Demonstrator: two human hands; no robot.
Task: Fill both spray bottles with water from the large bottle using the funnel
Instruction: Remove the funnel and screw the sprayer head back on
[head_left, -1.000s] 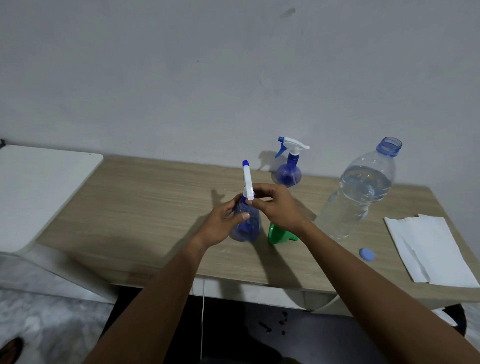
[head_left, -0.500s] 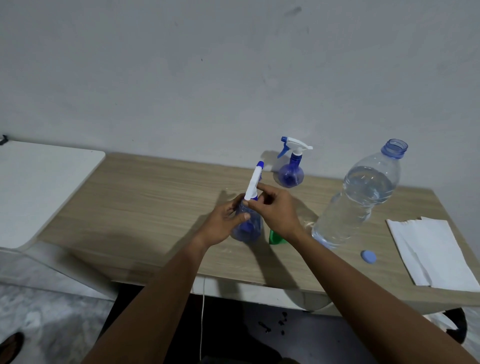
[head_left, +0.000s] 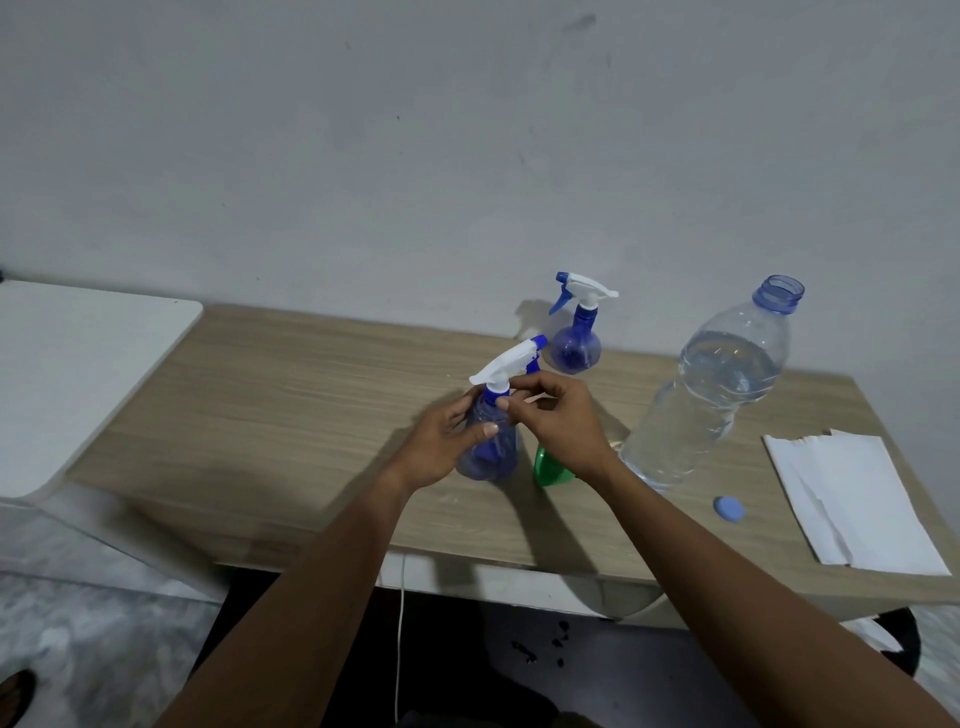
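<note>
Spray head (head_left: 506, 364) now swung round, nozzle toward large bottle (head_left: 711, 384). Left hand (head_left: 447, 441) clamps near spray bottle (head_left: 488, 447); right hand (head_left: 558, 421) pinches collar. Funnel (head_left: 548, 467) beside it. Risk: elbow knocks uncapped large bottle, spill.

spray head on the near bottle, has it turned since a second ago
Yes. The spray head pointed straight away before; now its nozzle swings right, toward the far spray bottle, twisted by the right hand.

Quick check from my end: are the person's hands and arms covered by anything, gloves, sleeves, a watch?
Nothing shows on them. The left hand and right hand are bare, with no gloves, rings or watch visible. Both forearms are uncovered right down to the bottom edge of the frame; no sleeve comes into view.
</note>
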